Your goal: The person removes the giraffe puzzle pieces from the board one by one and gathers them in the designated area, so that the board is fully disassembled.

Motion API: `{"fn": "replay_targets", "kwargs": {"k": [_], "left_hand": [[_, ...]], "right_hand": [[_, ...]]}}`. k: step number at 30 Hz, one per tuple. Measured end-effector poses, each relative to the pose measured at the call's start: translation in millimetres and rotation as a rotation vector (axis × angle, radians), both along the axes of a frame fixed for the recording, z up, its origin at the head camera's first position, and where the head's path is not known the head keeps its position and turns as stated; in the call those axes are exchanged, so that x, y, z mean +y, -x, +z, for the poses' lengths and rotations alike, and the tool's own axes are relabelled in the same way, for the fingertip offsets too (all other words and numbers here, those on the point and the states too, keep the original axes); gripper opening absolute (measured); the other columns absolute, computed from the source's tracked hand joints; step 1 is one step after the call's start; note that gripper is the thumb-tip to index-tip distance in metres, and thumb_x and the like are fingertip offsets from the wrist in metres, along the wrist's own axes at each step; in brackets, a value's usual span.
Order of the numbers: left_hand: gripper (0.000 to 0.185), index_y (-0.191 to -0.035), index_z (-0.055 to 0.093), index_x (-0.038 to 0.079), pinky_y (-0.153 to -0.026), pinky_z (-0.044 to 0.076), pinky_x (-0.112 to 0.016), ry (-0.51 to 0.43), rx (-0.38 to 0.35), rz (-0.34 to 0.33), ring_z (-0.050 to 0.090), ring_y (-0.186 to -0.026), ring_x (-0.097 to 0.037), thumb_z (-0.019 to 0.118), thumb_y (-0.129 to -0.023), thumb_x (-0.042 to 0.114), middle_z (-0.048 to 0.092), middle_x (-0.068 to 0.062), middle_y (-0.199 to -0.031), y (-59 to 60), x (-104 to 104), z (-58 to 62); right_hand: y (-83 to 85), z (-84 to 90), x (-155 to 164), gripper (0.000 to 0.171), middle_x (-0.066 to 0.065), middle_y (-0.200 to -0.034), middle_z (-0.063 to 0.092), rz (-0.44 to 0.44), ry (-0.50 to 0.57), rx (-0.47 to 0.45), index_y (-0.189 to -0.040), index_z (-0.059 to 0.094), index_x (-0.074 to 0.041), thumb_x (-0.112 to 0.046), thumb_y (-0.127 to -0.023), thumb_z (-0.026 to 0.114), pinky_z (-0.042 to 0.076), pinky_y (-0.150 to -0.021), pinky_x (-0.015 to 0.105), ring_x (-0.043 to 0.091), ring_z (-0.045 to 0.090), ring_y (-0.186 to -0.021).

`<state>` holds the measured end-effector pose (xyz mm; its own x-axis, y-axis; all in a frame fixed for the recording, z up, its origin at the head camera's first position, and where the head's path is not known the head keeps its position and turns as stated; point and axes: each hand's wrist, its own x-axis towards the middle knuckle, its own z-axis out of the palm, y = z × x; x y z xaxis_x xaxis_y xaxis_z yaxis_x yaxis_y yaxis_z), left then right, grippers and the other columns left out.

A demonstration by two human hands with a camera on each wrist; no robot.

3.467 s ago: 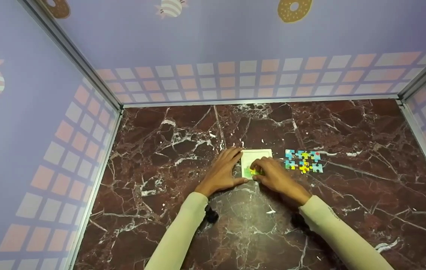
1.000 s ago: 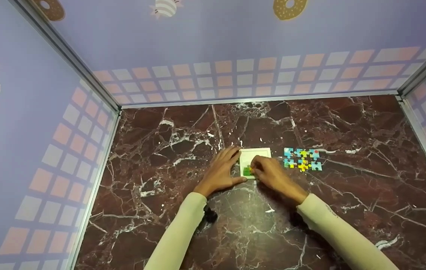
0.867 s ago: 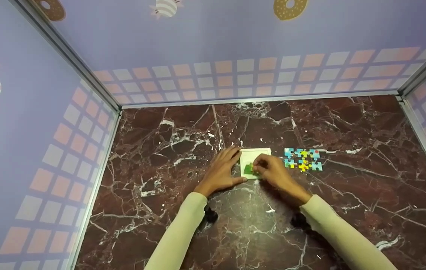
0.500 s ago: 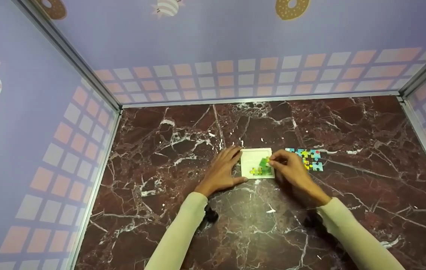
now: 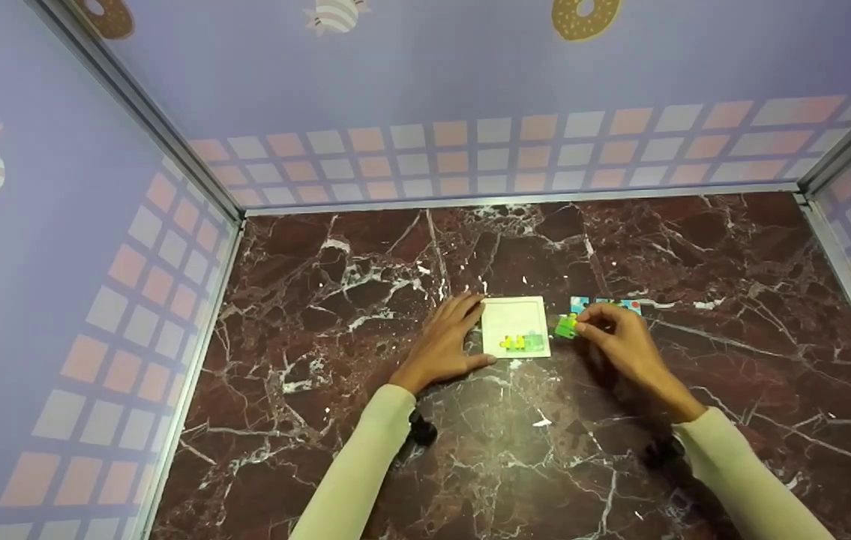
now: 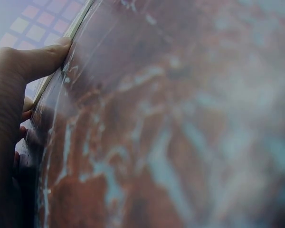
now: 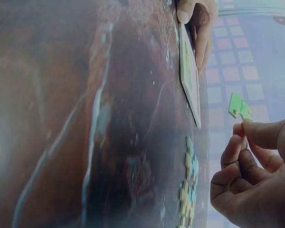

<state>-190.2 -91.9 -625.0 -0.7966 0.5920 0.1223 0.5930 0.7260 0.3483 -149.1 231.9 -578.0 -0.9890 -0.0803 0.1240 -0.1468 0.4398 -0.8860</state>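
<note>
Right hand (image 5: pixel 624 337) pinches one green puzzle piece (image 5: pixel 565 326) between thumb and fingertips, lifted off the marble tabletop (image 5: pixel 365 255). The piece sits in the air just right of the white puzzle tray (image 5: pixel 515 316), between the tray and the loose pieces. In the right wrist view the same green puzzle piece (image 7: pixel 239 106) shows clear of the surface, held at one edge, other fingers curled under.

Left hand (image 5: pixel 444 341) lies flat, fingers straight and together, pressed against the tray's left edge, thumb along the near corner. Left wrist view is blurred: only the thumb and palm of that hand (image 6: pixel 12 90) on the marble can be made out.

One tray, mostly bare white. In its near row: one yellowish piece (image 5: pixel 512 343) and one green piece (image 5: pixel 534 342), side by side; whether these are one or two pieces each cannot be told.

Loose blue-and-yellow pieces (image 5: pixel 605 304) lie right of the tray, mostly hidden behind the right hand; about three tops show, full count cannot be told. From the right wrist, the cluster (image 7: pixel 189 190) lies flat on the marble.
</note>
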Motion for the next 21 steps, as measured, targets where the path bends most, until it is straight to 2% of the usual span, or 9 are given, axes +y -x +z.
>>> {"fn": "replay_targets", "kwargs": {"k": [6,13,16,21], "left_hand": [[0.101,-0.156,0.039,0.008,-0.127,0.012,-0.046,0.022,0.015,-0.002,0.021,-0.153,-0.025,0.063,-0.082,0.074,0.032,-0.007,-0.164,0.4,0,-0.1],[0.102,-0.157,0.037,0.011,-0.126,0.013,-0.048,0.025,-0.004,0.013,0.019,-0.154,-0.025,0.061,-0.083,0.076,0.030,-0.004,-0.165,-0.1,-1,-0.4],[0.102,-0.158,0.036,0.012,-0.126,0.013,-0.048,0.026,-0.010,0.015,0.018,-0.154,-0.025,0.061,-0.083,0.076,0.029,-0.004,-0.165,-0.1,-1,0.0],[0.101,-0.157,0.037,0.011,-0.126,0.013,-0.047,0.036,-0.007,0.013,0.019,-0.154,-0.025,0.061,-0.083,0.075,0.029,-0.004,-0.165,-1.0,0,2.4]], "right_hand": [[-5.4,1.5,10,0.005,0.011,-0.088,0.073,0.002,-0.010,0.001,-0.094,0.072,-0.002,-0.003,-0.090,0.074,0.053,-0.068,0.018,0.012,0.063,-0.074],[-10.2,-1.0,15,0.007,0.018,-0.088,0.073,0.017,-0.038,0.007,-0.096,0.071,0.005,0.004,-0.089,0.072,0.053,-0.064,0.018,0.026,0.064,-0.073],[-11.6,-2.8,18,0.007,0.013,-0.087,0.073,0.026,-0.059,-0.007,-0.096,0.072,0.001,0.001,-0.090,0.073,0.053,-0.064,0.018,0.023,0.065,-0.072],[-13.2,-9.4,24,0.007,0.004,-0.087,0.074,0.030,-0.106,0.032,-0.093,0.074,-0.006,-0.002,-0.088,0.076,0.051,-0.065,0.014,0.013,0.064,-0.072]]}}
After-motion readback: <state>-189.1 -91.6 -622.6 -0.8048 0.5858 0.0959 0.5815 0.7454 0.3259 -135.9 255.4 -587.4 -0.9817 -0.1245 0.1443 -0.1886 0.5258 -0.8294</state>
